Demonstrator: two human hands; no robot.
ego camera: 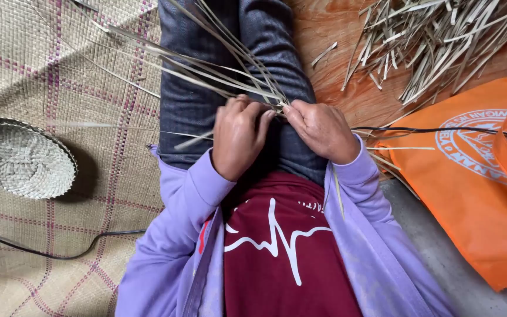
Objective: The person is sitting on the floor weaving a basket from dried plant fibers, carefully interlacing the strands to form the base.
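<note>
My left hand and my right hand meet over my lap, both pinching the gathered ends of a bundle of thin pale straw strips. The strips fan out away from me across my grey trousers toward the upper left. Fingertips of both hands close on the strips where they cross, near the middle of the view. My lilac sleeves cover both wrists. The underside of the weaving is hidden by my hands.
A small woven straw basket lies on the checked mat at left. A pile of cut straw pieces covers the wooden floor at upper right. An orange cloth bag lies right. A black cable crosses the mat.
</note>
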